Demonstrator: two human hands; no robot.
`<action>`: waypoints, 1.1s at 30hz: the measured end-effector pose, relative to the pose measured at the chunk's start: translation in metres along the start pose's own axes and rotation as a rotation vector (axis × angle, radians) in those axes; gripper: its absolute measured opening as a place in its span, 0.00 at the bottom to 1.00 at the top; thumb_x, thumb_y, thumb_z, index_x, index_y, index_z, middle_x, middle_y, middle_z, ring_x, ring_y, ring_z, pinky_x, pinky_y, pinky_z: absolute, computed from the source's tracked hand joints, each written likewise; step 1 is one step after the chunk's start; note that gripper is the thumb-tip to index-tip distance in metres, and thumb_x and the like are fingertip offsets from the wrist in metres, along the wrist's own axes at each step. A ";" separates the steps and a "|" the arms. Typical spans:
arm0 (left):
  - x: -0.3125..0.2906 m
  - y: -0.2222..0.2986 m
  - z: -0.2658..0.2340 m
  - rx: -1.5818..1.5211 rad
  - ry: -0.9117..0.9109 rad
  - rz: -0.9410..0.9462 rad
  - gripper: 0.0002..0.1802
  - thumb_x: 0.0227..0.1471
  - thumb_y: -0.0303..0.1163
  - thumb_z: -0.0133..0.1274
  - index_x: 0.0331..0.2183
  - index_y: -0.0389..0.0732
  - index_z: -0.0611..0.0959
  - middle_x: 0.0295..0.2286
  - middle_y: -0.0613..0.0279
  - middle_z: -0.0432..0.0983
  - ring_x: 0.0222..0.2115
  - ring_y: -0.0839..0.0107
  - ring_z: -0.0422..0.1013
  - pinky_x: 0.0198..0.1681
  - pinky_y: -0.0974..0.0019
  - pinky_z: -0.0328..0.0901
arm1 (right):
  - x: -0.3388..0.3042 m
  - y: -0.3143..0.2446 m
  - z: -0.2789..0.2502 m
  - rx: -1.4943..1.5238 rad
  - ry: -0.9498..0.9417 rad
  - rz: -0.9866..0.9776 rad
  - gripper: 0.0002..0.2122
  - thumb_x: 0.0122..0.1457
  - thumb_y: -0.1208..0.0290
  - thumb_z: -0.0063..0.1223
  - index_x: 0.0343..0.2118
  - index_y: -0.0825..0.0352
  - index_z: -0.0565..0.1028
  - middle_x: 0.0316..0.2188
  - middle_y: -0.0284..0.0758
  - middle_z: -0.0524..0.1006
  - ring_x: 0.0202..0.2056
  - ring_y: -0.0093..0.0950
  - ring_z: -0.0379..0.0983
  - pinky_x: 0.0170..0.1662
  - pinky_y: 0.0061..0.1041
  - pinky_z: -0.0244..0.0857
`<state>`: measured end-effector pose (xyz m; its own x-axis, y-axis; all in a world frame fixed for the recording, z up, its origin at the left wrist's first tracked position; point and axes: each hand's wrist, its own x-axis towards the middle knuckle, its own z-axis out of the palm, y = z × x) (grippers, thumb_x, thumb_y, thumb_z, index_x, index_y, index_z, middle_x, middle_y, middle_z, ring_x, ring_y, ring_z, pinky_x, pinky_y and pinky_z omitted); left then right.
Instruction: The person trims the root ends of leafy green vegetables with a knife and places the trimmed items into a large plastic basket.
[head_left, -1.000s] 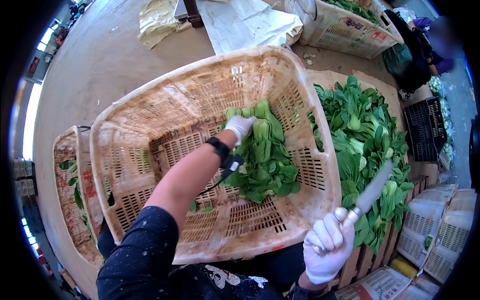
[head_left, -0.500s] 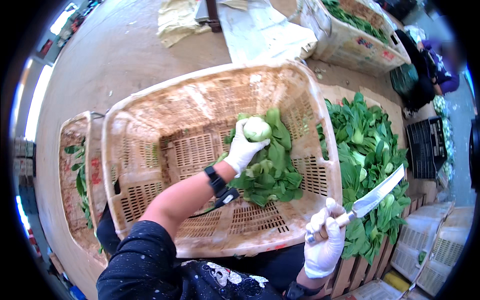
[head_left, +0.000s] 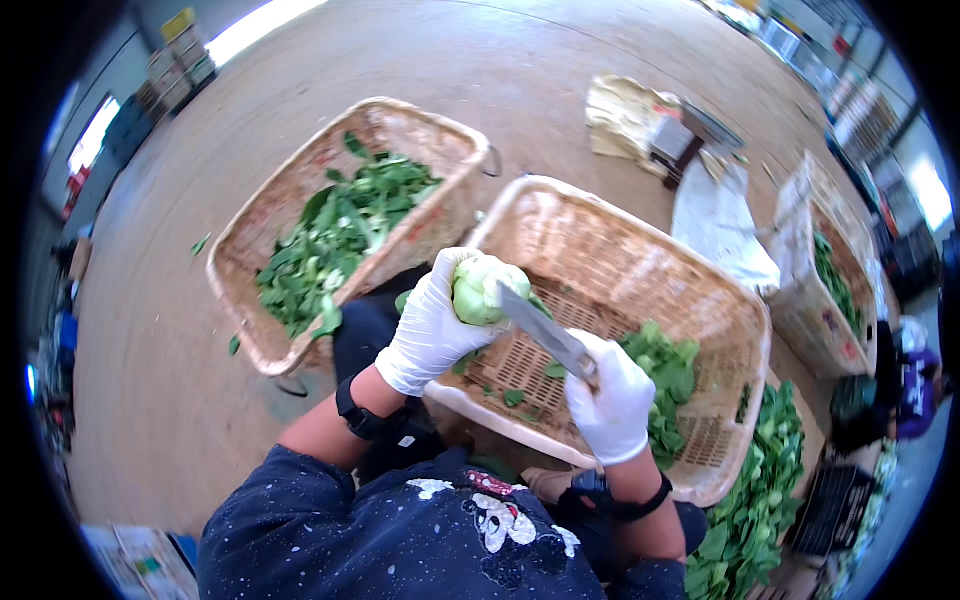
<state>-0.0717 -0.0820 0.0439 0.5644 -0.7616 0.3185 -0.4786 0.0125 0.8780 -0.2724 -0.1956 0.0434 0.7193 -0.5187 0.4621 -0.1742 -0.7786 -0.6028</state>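
Observation:
A head of bok choy (head_left: 481, 290) sits in my gloved left hand (head_left: 428, 325), its pale root end turned up and outward. My gloved right hand (head_left: 612, 398) is closed round the handle of a knife (head_left: 545, 328). The blade points up and left, its tip end at the right side of the bok choy's base; whether it has cut in I cannot tell. Beneath my hands stands a large dirty plastic basket (head_left: 610, 222). Inside it, on the right, lie several green bok choy heads (head_left: 665, 375), partly hidden by my right hand.
Left of me, a second basket (head_left: 240, 225) holds leaf trimmings (head_left: 335, 235). A heap of bok choy (head_left: 755, 490) lies at the right, near a black crate (head_left: 832, 508). Farther off are a white crate (head_left: 800, 260) of greens, a scale (head_left: 690, 145) and a person in purple (head_left: 915, 395).
My view has swung left. My left hand has lifted the bok choy from inside the basket toward its left rim, and the knife has come in from the right to the bok choy's base.

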 end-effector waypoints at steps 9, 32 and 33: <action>-0.052 -0.036 -0.127 0.065 0.335 -0.082 0.33 0.36 0.34 0.71 0.44 0.39 0.73 0.36 0.59 0.78 0.37 0.70 0.75 0.42 0.66 0.69 | 0.112 -0.102 0.125 -0.076 -0.244 -0.545 0.06 0.45 0.67 0.56 0.27 0.58 0.72 0.18 0.32 0.70 0.21 0.33 0.72 0.22 0.33 0.65; -0.061 -0.060 -0.176 0.206 0.544 -0.090 0.28 0.38 0.25 0.68 0.43 0.39 0.74 0.38 0.63 0.76 0.39 0.72 0.73 0.45 0.68 0.67 | 0.175 -0.122 0.220 0.075 -0.337 -0.745 0.06 0.44 0.66 0.56 0.22 0.58 0.71 0.16 0.33 0.70 0.19 0.34 0.72 0.22 0.32 0.65; -0.062 -0.059 -0.180 0.162 0.578 -0.084 0.28 0.38 0.24 0.68 0.43 0.39 0.74 0.38 0.63 0.75 0.39 0.73 0.72 0.45 0.68 0.67 | 0.183 -0.121 0.225 0.093 -0.338 -0.770 0.05 0.43 0.67 0.56 0.22 0.58 0.72 0.16 0.33 0.70 0.20 0.34 0.72 0.22 0.32 0.65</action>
<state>0.0428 0.0816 0.0365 0.8569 -0.2801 0.4329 -0.4873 -0.1659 0.8573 0.0312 -0.1165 0.0548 0.7794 0.2898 0.5555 0.4924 -0.8315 -0.2572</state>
